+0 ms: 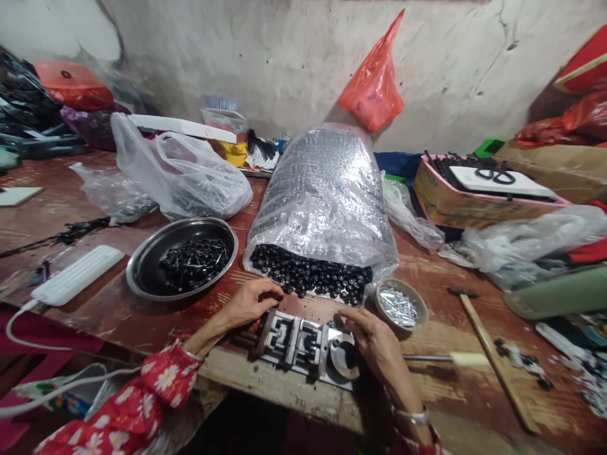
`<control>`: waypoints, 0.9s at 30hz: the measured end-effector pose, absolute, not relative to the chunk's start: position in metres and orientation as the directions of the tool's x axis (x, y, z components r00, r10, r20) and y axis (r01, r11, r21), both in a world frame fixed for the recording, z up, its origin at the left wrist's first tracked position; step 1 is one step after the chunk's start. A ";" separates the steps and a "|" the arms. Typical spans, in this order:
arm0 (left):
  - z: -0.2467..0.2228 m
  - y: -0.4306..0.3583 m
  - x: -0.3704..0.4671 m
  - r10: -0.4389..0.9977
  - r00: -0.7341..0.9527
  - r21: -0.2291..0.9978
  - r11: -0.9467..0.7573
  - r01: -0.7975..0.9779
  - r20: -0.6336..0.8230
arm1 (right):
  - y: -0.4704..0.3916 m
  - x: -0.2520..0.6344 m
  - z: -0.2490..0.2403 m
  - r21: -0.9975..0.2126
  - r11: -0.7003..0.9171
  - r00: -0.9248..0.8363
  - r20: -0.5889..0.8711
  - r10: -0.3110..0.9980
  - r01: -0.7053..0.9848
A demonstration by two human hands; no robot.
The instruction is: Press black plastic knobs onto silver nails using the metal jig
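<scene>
A metal jig (pixel 298 344) with slotted blocks and a round part at its right end lies at the table's front edge. My left hand (pixel 253 303) is just behind its left end, thumb and fingers pinched together; whatever they hold is too small to make out. Over the jig's right end, my right hand (pixel 374 338) has its fingers curled, and their tips hide anything between them. Small black round parts (pixel 313 275) spill from the mouth of a silvery bubble-wrap bag (pixel 322 183) behind the jig. Beside my right hand stands a bowl (pixel 423 319) of metal pins (pixel 397 306).
Left of the jig is a steel bowl (pixel 135 272) holding black parts with pins. A white power strip (pixel 78 275) lies farther left. On the right are a hammer (pixel 496 360), a screwdriver (pixel 467 359) and a cardboard box (pixel 455 202). Plastic bags (pixel 203 177) lie behind.
</scene>
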State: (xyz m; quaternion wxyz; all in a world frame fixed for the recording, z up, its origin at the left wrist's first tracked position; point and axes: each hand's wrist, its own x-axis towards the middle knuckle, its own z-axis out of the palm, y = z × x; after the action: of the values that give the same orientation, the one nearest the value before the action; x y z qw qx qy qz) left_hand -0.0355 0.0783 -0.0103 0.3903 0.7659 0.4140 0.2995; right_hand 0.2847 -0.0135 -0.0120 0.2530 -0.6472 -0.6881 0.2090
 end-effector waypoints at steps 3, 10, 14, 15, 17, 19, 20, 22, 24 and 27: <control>-0.009 0.080 -0.036 0.843 0.516 0.819 -0.399 0.413 0.150 | -0.008 0.288 -0.009 -0.635 0.130 -0.119 0.061 0.991 0.761; -0.001 0.081 -0.039 0.774 0.618 0.771 -0.476 0.423 0.139 | -0.004 0.288 -0.007 -0.644 0.166 -0.111 0.126 0.986 0.747; 0.001 0.080 -0.041 0.745 0.651 0.753 -0.510 0.416 0.146 | -0.008 0.290 -0.003 -0.761 0.123 -0.018 0.145 0.989 0.637; 0.001 0.080 -0.041 0.744 0.651 0.750 -0.515 0.416 0.149 | -0.010 0.290 -0.002 -0.783 0.090 0.013 0.124 0.992 0.616; 0.000 0.079 -0.042 0.754 0.637 0.749 -0.513 0.419 0.160 | -0.014 0.290 -0.001 -0.813 0.025 0.076 0.084 0.994 0.582; -0.002 0.078 -0.042 0.776 0.605 0.753 -0.503 0.424 0.177 | -0.019 0.289 -0.002 -0.841 0.003 0.121 0.081 0.989 0.540; -0.003 0.076 -0.042 0.789 0.585 0.756 -0.495 0.427 0.187 | -0.022 0.288 -0.003 -0.855 0.010 0.134 0.093 0.987 0.519; -0.006 0.073 -0.043 0.815 0.541 0.763 -0.480 0.433 0.206 | -0.027 0.284 -0.005 -0.867 0.041 0.138 0.126 0.982 0.497; -0.009 0.071 -0.044 0.839 0.499 0.768 -0.463 0.443 0.218 | -0.030 0.281 -0.008 -0.850 0.088 0.108 0.167 0.980 0.519; -0.015 0.068 -0.045 0.864 0.452 0.768 -0.441 0.463 0.224 | -0.030 0.275 -0.012 -0.803 0.160 0.063 0.238 0.969 0.573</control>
State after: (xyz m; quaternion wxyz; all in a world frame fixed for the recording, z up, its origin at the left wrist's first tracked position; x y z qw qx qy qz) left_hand -0.0450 0.0681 -0.0147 0.3205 0.7894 0.4203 0.3123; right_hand 0.2752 -0.0297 -0.0122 0.4114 -0.6017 -0.6410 0.2406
